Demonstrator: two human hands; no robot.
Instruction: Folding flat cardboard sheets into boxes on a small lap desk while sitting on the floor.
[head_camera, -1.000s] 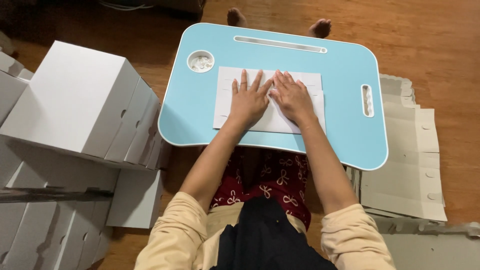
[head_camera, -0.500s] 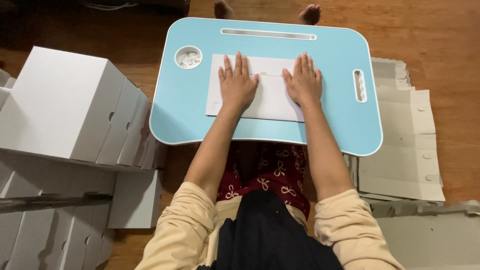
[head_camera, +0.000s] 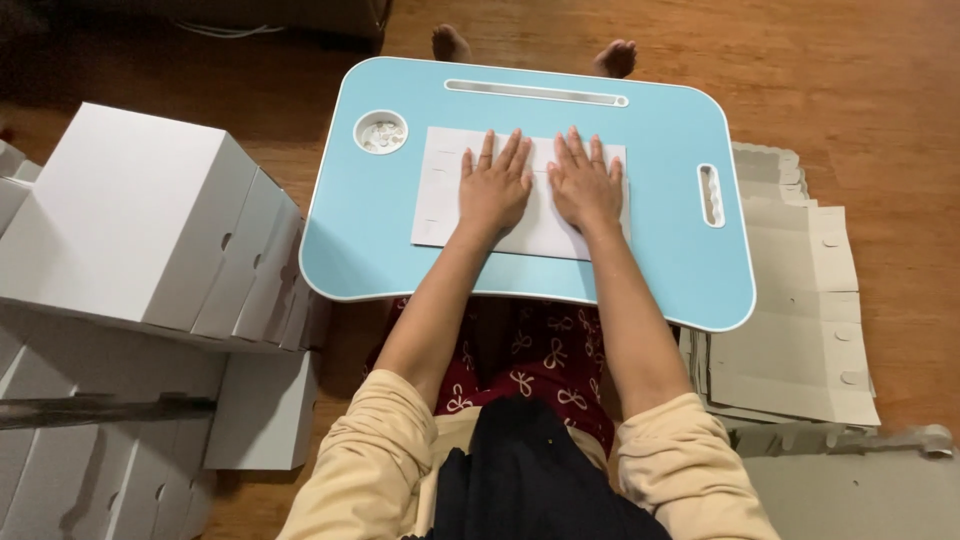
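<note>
Fingers (head_camera: 497, 150) of the left hand (head_camera: 495, 190) are released and spread, lying flat, grasping nothing. Fingers (head_camera: 585, 150) of the right hand (head_camera: 585, 188) are likewise extended and flat, palm down. Both hands press on the white cardboard sheet (head_camera: 445, 190), which lies on the middle of the light blue lap counter (head_camera: 380, 250).

Change from half a second earlier: the hands were then spread apart toward the two ends of the sheet; now they sit side by side at its centre-right, thumbs nearly touching. This matches their position one second ago. The sheet itself has not shifted on the counter.

Relative to the sheet: a round white cup recess (head_camera: 381, 132) lies just beyond its far left corner; a long slot (head_camera: 536, 93) runs along the counter's far edge; a handle cut-out (head_camera: 709, 195) sits to its right.

Left of the counter stand assembled white boxes (head_camera: 140, 220). Right of it, a stack of flat brown cardboard blanks (head_camera: 800, 330) lies on the wooden floor (head_camera: 860, 80).
</note>
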